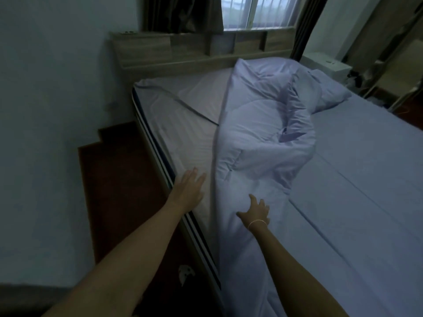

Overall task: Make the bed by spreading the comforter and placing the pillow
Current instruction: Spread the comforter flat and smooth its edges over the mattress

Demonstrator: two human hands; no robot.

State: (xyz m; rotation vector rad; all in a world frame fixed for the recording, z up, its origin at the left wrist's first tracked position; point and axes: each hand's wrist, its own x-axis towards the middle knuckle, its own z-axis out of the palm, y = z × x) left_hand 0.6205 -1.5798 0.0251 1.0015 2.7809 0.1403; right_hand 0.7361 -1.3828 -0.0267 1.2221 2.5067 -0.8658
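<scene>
A pale blue comforter lies bunched in a long heap down the middle of the bed, from the headboard toward me. A pale blue pillow rests at the far right of the heap. My left hand is flat with fingers together at the mattress's left edge, on the grey sheet beside the comforter's folded edge. My right hand has its fingers spread and presses on the near part of the comforter, holding nothing.
A wooden headboard with shelves stands under a curtained window. A narrow strip of dark floor runs between the bed and the left wall. A white nightstand sits at the far right.
</scene>
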